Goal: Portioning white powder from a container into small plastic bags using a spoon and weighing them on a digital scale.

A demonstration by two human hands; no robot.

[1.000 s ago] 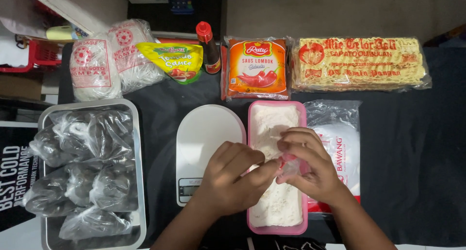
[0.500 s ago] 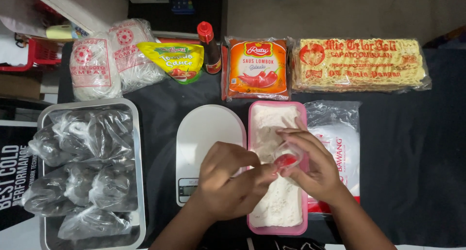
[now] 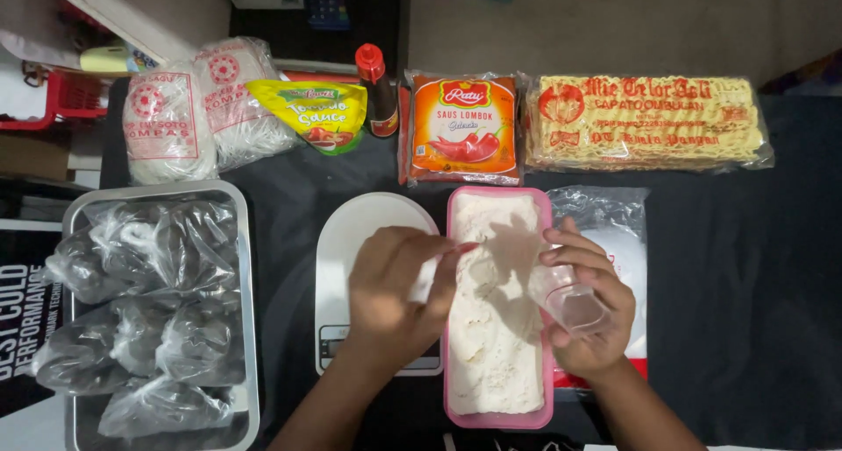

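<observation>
My right hand [image 3: 589,315] grips a small clear plastic bag [image 3: 574,306], holding it just right of a pink tray [image 3: 545,241] filled with white powder. My left hand [image 3: 396,293] hovers over a white kitchen scale [image 3: 360,232], its fingers loosely curled and its fingertips reaching the tray's left rim. It holds nothing that I can see. A clear bag of white powder with red print [image 3: 614,214] lies under my right hand.
A metal tray [image 3: 158,192] at the left holds several filled clear bags. Along the back lie two white noodle packs [image 3: 167,122], a yellow sauce pouch [image 3: 311,113], a red-capped bottle [image 3: 375,83], an orange sauce packet [image 3: 463,127] and a long yellow noodle pack [image 3: 649,122].
My hands have come apart. The right hand moved right with the small bag, and the left hand let go and drew back over the scale.
</observation>
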